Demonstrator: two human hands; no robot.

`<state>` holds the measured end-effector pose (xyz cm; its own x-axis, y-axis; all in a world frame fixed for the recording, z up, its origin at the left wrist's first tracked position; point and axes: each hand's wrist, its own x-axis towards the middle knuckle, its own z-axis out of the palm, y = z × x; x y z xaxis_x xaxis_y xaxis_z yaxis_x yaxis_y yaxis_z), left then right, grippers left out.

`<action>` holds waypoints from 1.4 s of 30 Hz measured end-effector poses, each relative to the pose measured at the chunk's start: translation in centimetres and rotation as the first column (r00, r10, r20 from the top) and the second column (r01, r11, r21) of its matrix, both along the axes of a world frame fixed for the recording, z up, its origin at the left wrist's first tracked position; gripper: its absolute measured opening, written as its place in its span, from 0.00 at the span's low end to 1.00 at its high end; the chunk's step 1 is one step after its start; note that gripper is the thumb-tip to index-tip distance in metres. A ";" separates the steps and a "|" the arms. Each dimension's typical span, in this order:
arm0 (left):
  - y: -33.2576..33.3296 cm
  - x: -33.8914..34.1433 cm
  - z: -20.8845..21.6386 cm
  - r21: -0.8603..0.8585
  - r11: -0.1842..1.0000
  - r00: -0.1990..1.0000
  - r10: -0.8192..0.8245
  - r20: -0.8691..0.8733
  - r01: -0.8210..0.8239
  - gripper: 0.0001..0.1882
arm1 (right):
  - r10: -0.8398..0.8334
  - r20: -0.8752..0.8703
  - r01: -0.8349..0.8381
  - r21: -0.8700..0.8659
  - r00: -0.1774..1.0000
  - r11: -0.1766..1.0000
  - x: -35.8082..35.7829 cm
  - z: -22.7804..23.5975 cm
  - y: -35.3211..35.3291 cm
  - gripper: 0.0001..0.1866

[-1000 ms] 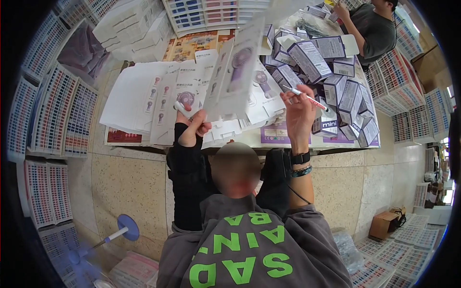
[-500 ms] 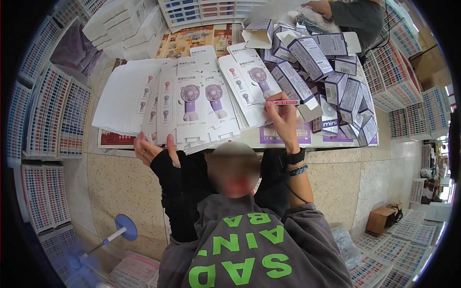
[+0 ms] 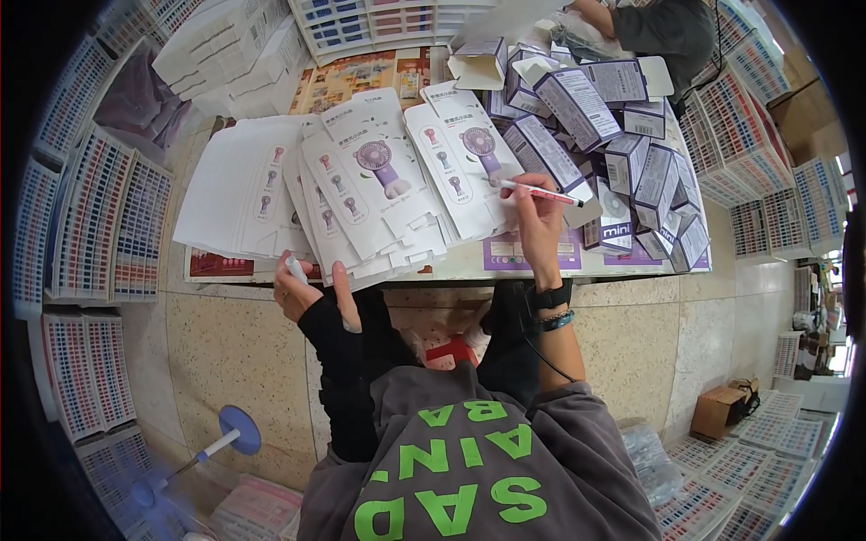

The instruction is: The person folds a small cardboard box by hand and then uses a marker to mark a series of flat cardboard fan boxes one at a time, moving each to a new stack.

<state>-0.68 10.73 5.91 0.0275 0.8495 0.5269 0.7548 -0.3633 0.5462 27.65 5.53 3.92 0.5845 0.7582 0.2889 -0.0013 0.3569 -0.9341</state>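
Note:
My right hand is closed around a marker with a white-and-red barrel and black end. Its tip points left, over the right-hand pile of flat printed cartons. Left of that lies a fanned pile of flat white cartons, each printed with a purple handheld fan. My left hand is at this pile's near left corner, thumb and fingers apart, close to the carton edges. A small white piece shows at one of its fingers; whether it is worn or held is unclear.
More flat white cartons lie at the table's left. Purple-and-white boxes, several with open flaps, are heaped at the right. Beyond them is another person's sleeve. White boxes are stacked back left; filled racks line the left side.
The middle cartons have turned and fanned out, their tops leaning left. My left hand has shifted slightly right and down. The marker has tilted, its black end now lower.

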 end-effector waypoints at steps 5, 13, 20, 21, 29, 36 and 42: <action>-2.1 6.9 2.4 -0.281 0.849 0.886 -0.378 0.269 0.448 0.19 | 0.101 -0.138 -0.081 0.146 0.985 0.986 0.8 0.0 -0.4 0.10; 1.1 13.4 -2.4 -0.238 0.831 0.853 -0.432 0.291 0.502 0.33 | 0.150 -0.267 -0.094 0.212 0.952 0.973 0.0 1.4 -0.9 0.12; 1.1 9.2 -0.5 -0.289 0.759 0.494 -0.049 0.868 0.583 0.34 | 0.120 -0.187 -0.049 0.346 0.975 0.937 1.5 4.1 -1.7 0.12; 1.2 7.4 -0.1 -0.282 0.795 0.516 -0.045 0.856 0.537 0.33 | 0.078 -0.080 -0.054 0.263 0.994 0.963 1.7 4.0 -1.5 0.11; 4.1 -3.8 -2.8 -0.298 0.954 0.998 0.055 0.043 -0.040 0.32 | 0.072 0.195 -0.051 -0.111 0.978 0.993 0.2 1.6 0.7 0.05; 0.8 2.1 -2.3 -0.192 0.933 0.908 -0.223 0.354 0.303 0.36 | 0.025 0.210 0.020 -0.213 0.977 0.977 -0.2 -0.4 0.7 0.05; -1.2 10.1 -2.1 -0.242 0.805 0.806 -0.414 0.423 0.541 0.26 | 0.051 0.281 0.015 -0.230 0.958 0.973 -0.6 -0.3 0.5 0.04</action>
